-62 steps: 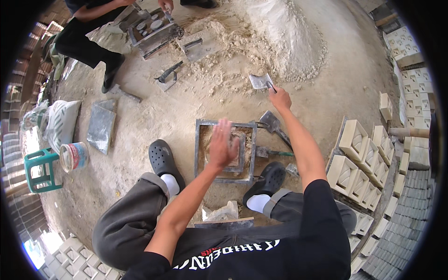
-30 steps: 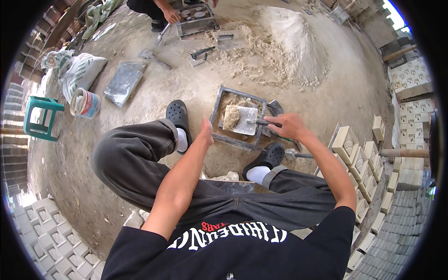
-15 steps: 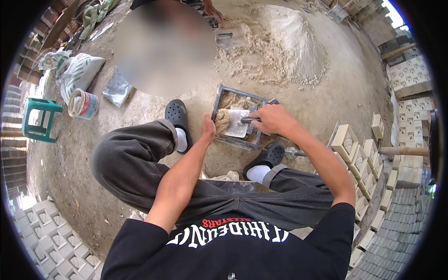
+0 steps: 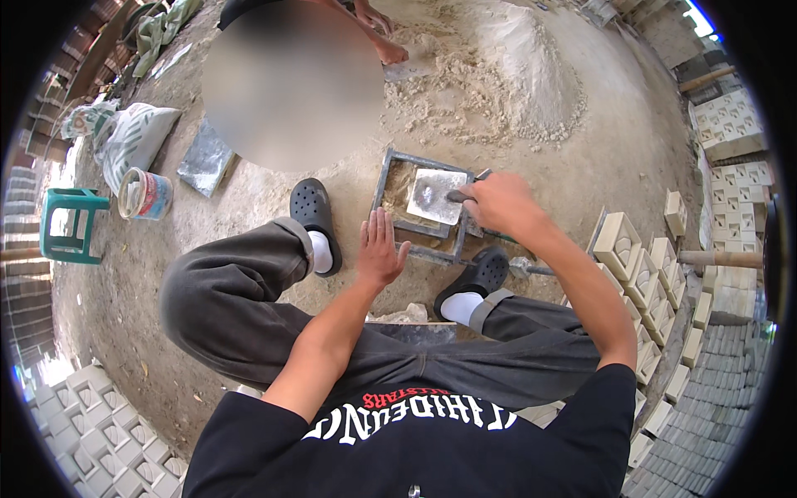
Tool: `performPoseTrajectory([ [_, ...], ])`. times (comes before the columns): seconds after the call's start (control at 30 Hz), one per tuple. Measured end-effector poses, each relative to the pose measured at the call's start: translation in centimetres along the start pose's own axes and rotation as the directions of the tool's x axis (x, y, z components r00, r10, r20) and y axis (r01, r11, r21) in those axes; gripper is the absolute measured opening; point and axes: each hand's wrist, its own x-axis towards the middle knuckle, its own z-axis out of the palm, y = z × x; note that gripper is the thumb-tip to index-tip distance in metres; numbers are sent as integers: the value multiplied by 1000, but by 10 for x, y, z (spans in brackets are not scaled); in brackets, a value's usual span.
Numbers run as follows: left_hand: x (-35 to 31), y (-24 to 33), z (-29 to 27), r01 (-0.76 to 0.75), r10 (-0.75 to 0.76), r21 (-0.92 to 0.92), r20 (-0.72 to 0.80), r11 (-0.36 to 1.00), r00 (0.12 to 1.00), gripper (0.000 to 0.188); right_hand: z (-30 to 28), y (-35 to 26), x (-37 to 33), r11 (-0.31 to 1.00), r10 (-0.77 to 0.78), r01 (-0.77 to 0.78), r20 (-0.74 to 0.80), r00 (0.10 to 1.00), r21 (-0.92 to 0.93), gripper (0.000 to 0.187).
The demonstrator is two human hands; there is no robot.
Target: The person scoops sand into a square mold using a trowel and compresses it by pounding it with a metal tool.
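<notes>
Between my feet a dark rectangular mould frame (image 4: 379, 184) lies on the ground with damp sandy mix (image 4: 399, 184) inside. My right hand (image 4: 505, 204) is closed round the dark handle of a trowel (image 4: 434, 197). Its square metal blade rests flat over the mix in the upper part of the frame, hiding much of what lies beneath. Beside the frame's near left corner, my left hand (image 4: 382, 251) is open, fingers straight and thumb apart, holding nothing. Whether it touches the frame I cannot tell.
A pale powder heap (image 4: 535, 79) lies beyond the frame, with loose mix around it. Another person's hand (image 4: 392, 52) works at the far side. Moulded blocks (image 4: 618, 241) stand stacked at right. A bucket (image 4: 145, 195), green stool (image 4: 73, 224) and sack (image 4: 137, 141) are at left.
My left hand has left the frame's side and opened out nearer to me. The trowel blade has moved up and lost its clump of mix, which now lies lower in the frame.
</notes>
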Motion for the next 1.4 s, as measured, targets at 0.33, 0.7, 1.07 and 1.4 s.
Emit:
performPoseTrajectory([
  [0.33, 40, -31, -1, -151, 148, 46, 59, 987, 987, 70, 57, 84, 8, 907, 288, -228, -127, 949, 354, 32],
  [0.7, 53, -23, 2, -56, 58, -29, 90, 998, 994, 75, 184, 143, 141, 395, 777, -573, 73, 626, 718, 39],
  [1.07, 59, -23, 0, -36, 38, -13, 147, 999, 988, 76, 222, 198, 275, 452, 736, -494, 3, 677, 743, 42],
  [1.4, 65, -22, -1, -48, 45, 18, 138, 999, 989, 73, 161, 186, 353, 539, 651, -393, -73, 756, 745, 40],
])
